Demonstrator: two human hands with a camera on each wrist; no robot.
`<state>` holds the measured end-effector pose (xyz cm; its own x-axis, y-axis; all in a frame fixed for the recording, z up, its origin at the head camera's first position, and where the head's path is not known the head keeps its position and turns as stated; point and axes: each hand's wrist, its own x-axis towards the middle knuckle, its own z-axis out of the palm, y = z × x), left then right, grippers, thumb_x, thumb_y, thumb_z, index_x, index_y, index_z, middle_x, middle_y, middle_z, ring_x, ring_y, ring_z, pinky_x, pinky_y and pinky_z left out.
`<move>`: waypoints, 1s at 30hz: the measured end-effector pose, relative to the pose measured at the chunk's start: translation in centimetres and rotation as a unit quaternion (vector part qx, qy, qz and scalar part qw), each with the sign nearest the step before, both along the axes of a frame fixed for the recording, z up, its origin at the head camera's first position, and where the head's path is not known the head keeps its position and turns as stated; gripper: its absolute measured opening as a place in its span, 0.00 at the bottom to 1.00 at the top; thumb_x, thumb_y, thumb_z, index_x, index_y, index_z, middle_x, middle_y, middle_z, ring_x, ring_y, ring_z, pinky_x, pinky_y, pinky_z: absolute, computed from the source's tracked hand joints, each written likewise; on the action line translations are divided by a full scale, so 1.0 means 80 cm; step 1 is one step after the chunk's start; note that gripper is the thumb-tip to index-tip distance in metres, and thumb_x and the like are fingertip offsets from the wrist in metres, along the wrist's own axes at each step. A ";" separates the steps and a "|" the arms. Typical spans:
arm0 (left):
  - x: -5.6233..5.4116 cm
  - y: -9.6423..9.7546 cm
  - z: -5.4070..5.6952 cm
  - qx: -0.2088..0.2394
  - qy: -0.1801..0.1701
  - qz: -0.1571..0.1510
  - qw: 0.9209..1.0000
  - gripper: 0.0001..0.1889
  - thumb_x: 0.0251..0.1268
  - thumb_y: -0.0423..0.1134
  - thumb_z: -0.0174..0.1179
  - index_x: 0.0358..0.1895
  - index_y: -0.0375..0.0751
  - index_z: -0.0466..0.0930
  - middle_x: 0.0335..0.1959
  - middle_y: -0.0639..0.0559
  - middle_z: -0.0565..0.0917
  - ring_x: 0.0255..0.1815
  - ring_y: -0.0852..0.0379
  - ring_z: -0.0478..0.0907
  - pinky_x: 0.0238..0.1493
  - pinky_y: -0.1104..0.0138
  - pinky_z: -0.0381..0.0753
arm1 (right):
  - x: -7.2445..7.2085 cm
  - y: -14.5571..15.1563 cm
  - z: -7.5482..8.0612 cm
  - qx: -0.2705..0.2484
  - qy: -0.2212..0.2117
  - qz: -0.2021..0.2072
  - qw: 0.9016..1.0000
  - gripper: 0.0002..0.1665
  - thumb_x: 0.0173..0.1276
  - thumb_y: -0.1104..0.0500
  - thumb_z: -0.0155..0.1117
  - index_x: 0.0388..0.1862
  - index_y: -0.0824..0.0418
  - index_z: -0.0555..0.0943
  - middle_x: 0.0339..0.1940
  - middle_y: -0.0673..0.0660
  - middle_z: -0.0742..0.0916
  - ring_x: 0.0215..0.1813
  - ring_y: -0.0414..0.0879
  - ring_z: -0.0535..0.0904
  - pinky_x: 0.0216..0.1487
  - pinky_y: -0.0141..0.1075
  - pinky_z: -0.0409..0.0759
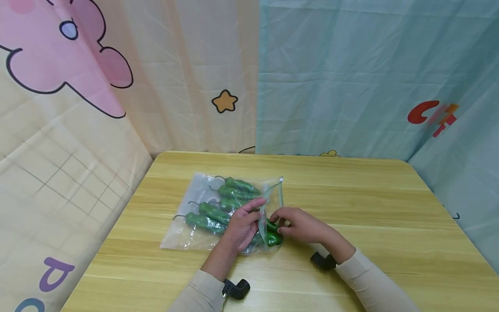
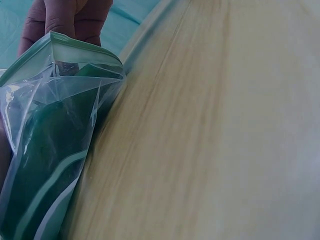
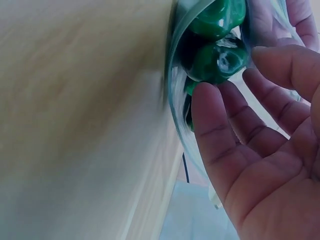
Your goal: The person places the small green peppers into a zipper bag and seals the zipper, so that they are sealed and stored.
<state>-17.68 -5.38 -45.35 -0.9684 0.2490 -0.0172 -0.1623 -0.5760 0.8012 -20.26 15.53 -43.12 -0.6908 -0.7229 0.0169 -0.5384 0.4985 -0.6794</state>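
Note:
A clear zip bag (image 1: 175, 236) with a green zip edge (image 1: 280, 195) lies on its side, its mouth facing right. Several long green chili peppers (image 1: 210, 212) with thin stems lie inside it. My left hand (image 1: 241, 225) reaches over the bag and grips the near side of its mouth between thumb and fingers. Just at the opening is my right hand (image 1: 302, 225), fingers bent loosely, fingertips right at the rounded ends of the glossy peppers (image 3: 220, 60). In the right wrist view its thumb and fingers stand apart. The left wrist view shows the bag's side (image 2: 55, 115) close up, pepper green showing through.
The bag rests on a light wood-grain table (image 1: 370, 190). Printed curtains (image 1: 335, 78) hang behind the table and along its sides. A black wrist device (image 1: 237, 289) sits by the left sleeve, another black device (image 1: 323, 261) by the right.

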 end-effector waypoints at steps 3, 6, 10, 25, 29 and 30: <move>0.000 0.000 0.001 0.001 0.002 0.000 1.000 0.20 0.64 0.18 0.47 0.57 0.31 0.79 0.63 0.47 0.68 0.37 0.60 0.73 0.39 0.70 0.79 | 0.002 -0.001 0.002 -0.001 -0.009 -0.001 1.000 0.15 0.69 0.67 0.61 0.53 0.58 0.80 0.46 0.47 0.84 0.48 0.43 0.80 0.51 0.45 0.80; 0.000 0.000 0.001 -0.002 0.004 0.001 1.000 0.20 0.64 0.18 0.47 0.57 0.29 0.78 0.63 0.47 0.68 0.37 0.60 0.72 0.38 0.71 0.78 | 0.002 -0.001 0.003 -0.005 -0.017 -0.001 1.000 0.15 0.69 0.69 0.59 0.52 0.57 0.80 0.46 0.47 0.84 0.49 0.43 0.80 0.53 0.47 0.80; 0.000 0.000 0.001 -0.002 0.002 0.005 1.000 0.20 0.65 0.17 0.47 0.58 0.28 0.77 0.62 0.48 0.69 0.37 0.60 0.72 0.37 0.71 0.78 | 0.002 -0.001 0.004 -0.016 -0.028 0.004 0.999 0.15 0.69 0.71 0.57 0.49 0.56 0.81 0.45 0.47 0.85 0.50 0.45 0.80 0.55 0.47 0.79; 0.000 0.001 -0.001 0.012 0.005 0.001 1.000 0.20 0.64 0.17 0.46 0.53 0.36 0.81 0.61 0.49 0.70 0.35 0.60 0.74 0.37 0.72 0.78 | -0.002 0.000 0.000 -0.029 -0.061 0.037 0.997 0.16 0.64 0.79 0.46 0.31 0.59 0.73 0.61 0.55 0.82 0.64 0.50 0.75 0.56 0.41 0.77; 0.000 0.001 -0.001 0.016 0.007 -0.003 1.000 0.21 0.64 0.17 0.46 0.51 0.38 0.82 0.60 0.49 0.70 0.34 0.60 0.74 0.37 0.72 0.77 | -0.004 0.000 -0.001 -0.041 -0.075 0.041 0.996 0.18 0.66 0.79 0.45 0.27 0.57 0.66 0.61 0.56 0.82 0.65 0.50 0.75 0.47 0.37 0.75; 0.000 0.001 -0.001 0.015 0.007 -0.003 1.000 0.21 0.64 0.17 0.46 0.51 0.38 0.82 0.60 0.49 0.70 0.34 0.60 0.74 0.37 0.72 0.77 | -0.004 -0.001 -0.002 -0.043 -0.077 0.042 0.995 0.19 0.66 0.79 0.45 0.26 0.57 0.65 0.61 0.56 0.82 0.66 0.50 0.75 0.46 0.37 0.74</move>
<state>-17.66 -5.30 -45.43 -0.9670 0.2546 0.0046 -0.1541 -0.5992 0.7856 -20.60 15.47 -43.27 -0.6264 -0.7793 -0.0203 -0.4615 0.3917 -0.7960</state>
